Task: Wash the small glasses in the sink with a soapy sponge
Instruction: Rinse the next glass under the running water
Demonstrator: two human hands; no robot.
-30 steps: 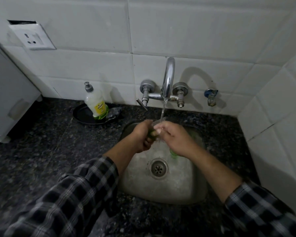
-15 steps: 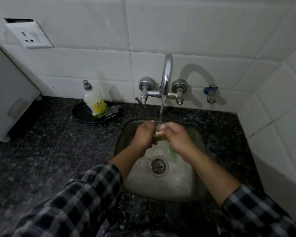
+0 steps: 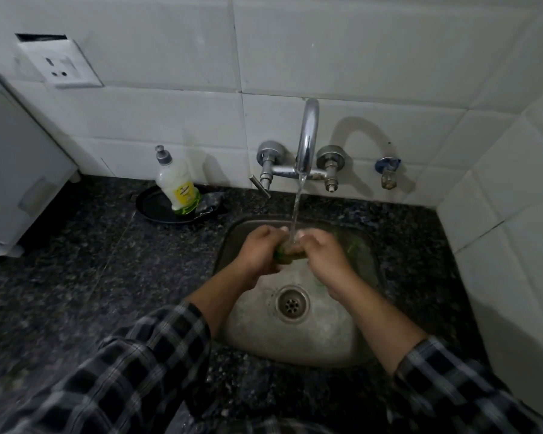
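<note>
Stream [image 3: 296,211] thickened over sink [image 3: 295,339]; granite counter [image 3: 107,277], tiles [image 3: 358,57].

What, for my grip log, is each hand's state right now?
Left hand: closed round the green sponge.
Right hand: closed on the sponge's other end; whether it holds anything more cannot be told.

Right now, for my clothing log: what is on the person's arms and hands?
Dark plaid shirt with pale checks: left sleeve and right sleeve leave the forearms bare. The left hand and right hand wear no gloves; no ring or watch shows.
</note>
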